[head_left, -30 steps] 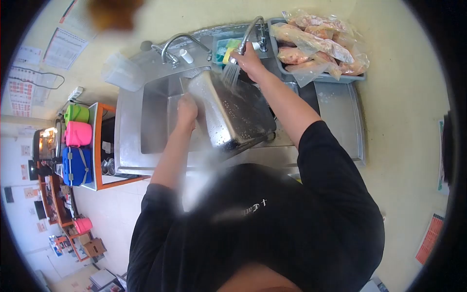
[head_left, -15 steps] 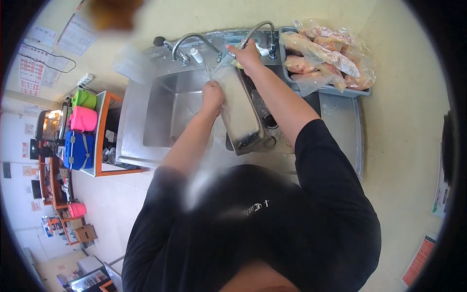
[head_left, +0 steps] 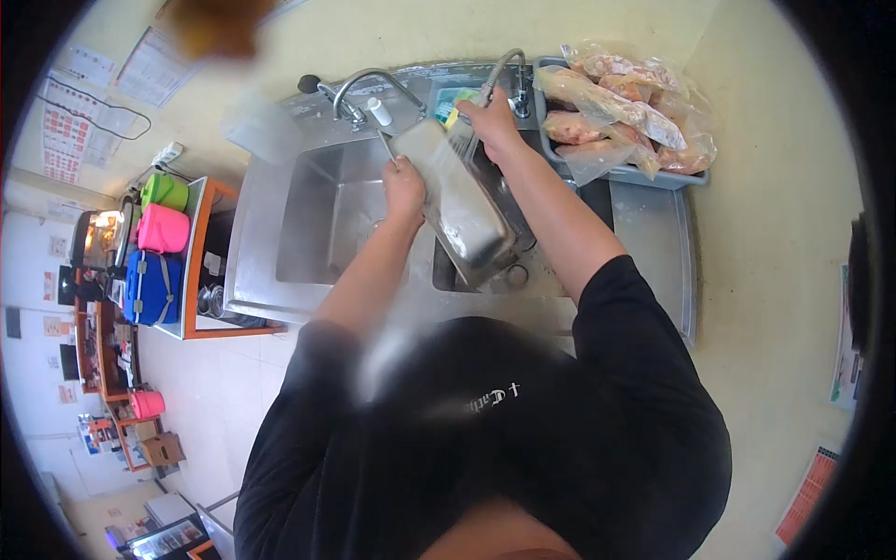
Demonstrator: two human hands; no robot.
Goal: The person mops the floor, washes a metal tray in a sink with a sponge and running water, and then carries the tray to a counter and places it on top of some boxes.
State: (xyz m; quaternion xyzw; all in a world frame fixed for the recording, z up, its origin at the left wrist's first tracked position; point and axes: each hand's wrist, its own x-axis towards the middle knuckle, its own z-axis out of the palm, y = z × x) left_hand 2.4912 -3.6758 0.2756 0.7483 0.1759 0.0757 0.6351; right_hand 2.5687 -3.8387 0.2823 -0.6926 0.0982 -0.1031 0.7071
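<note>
Rinsing: left hand (head_left: 403, 184) clamps the tilted pan (head_left: 462, 205); right hand (head_left: 493, 123), at 1 o'clock, grips the sprayer (head_left: 497, 68). Turning it likely needs a firm wet grip.

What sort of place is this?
Probably a commercial kitchen's wash area. There is a stainless steel double sink, a grey plastic tub piled with clear bags of raw pink meat, and the left hand holds a deep rectangular steel pan tilted under the spray hose held by the right hand.
</note>
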